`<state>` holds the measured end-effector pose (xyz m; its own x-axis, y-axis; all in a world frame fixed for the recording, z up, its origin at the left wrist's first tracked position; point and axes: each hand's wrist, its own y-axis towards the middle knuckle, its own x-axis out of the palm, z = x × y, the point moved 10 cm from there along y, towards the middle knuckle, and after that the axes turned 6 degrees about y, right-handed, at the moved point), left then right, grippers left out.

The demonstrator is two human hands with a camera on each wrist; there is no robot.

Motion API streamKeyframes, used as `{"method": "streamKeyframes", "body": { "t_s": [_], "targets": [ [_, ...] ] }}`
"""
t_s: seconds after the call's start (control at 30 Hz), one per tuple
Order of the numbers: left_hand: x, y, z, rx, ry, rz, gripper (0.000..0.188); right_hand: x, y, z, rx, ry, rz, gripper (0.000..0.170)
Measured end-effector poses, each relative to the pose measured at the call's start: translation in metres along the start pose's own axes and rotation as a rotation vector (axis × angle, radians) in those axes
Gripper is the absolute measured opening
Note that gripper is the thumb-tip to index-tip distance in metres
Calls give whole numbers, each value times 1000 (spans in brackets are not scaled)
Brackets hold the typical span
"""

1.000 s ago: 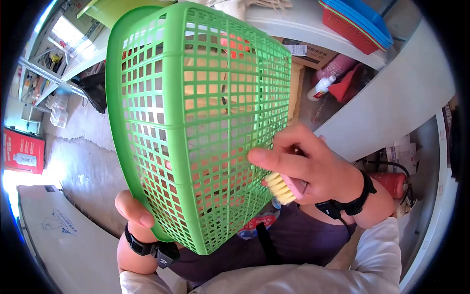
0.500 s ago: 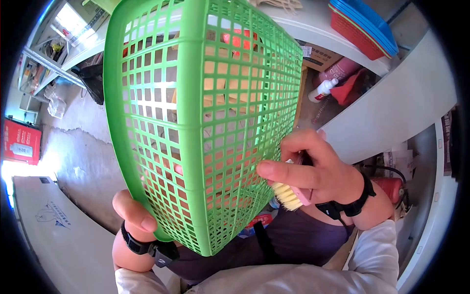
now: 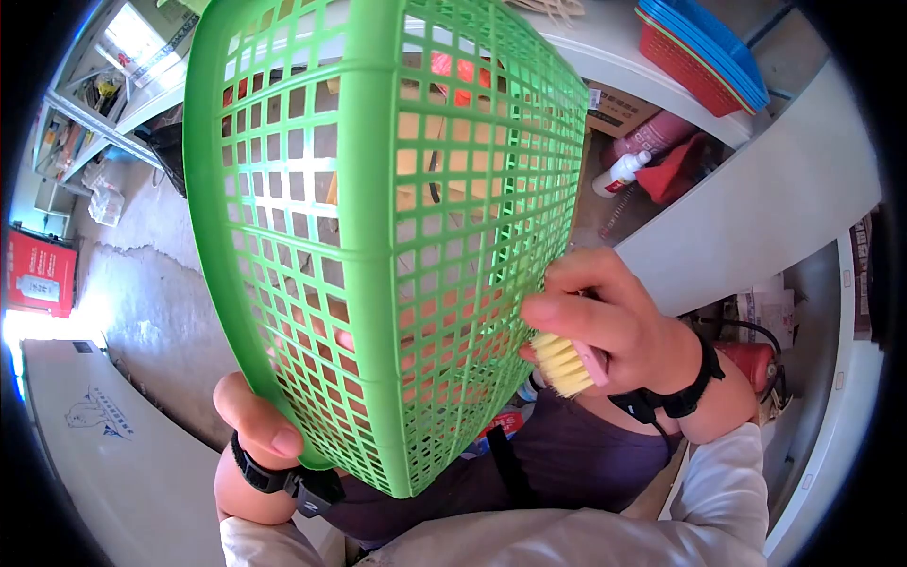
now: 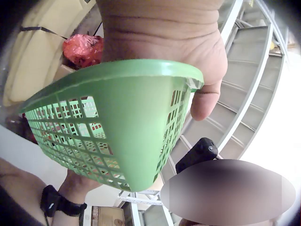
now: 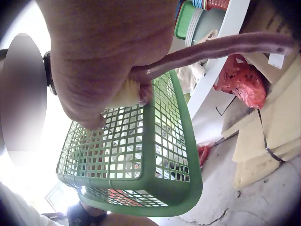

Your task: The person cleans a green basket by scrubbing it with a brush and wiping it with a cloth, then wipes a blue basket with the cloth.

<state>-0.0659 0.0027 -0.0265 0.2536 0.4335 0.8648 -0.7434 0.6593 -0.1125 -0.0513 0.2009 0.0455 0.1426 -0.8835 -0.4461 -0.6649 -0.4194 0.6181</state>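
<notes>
Fingers (image 3: 572, 317) of my right hand (image 3: 624, 331): curled round a brush (image 3: 564, 364), pink back, pale yellow bristles facing the basket (image 3: 368, 236); bristle contact, cannot tell. Fingers of my left hand (image 3: 253, 414): grasping the basket's rim, thumb on the outside. Basket: green, openwork, one; held tilted up on its side, above the lap (image 3: 576, 449), between both hands. Further items I list: stacked baskets, blue and red (image 3: 704, 61), on the white counter (image 3: 614, 61); white bottle (image 3: 622, 175); fire extinguisher (image 3: 751, 364), red, right side.
</notes>
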Motion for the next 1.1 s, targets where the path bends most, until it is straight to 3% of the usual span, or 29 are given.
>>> {"method": "streamKeyframes", "body": {
  "t_s": [0.27,0.33,0.43,0.8,1.1],
  "targets": [
    [-2,0,1,12,16,47,95,3,0,2,19,-9,-76,74],
    [0,-2,3,18,14,-137,94,3,0,2,16,6,-77,73],
    [-4,-6,2,19,-8,-240,95,3,-1,3,27,2,-78,71],
    [-10,-4,-2,-44,96,37,101,4,0,3,21,-13,-73,73],
    [-10,0,0,-25,121,-24,103,3,-1,5,6,5,-75,68]
  ]
}}
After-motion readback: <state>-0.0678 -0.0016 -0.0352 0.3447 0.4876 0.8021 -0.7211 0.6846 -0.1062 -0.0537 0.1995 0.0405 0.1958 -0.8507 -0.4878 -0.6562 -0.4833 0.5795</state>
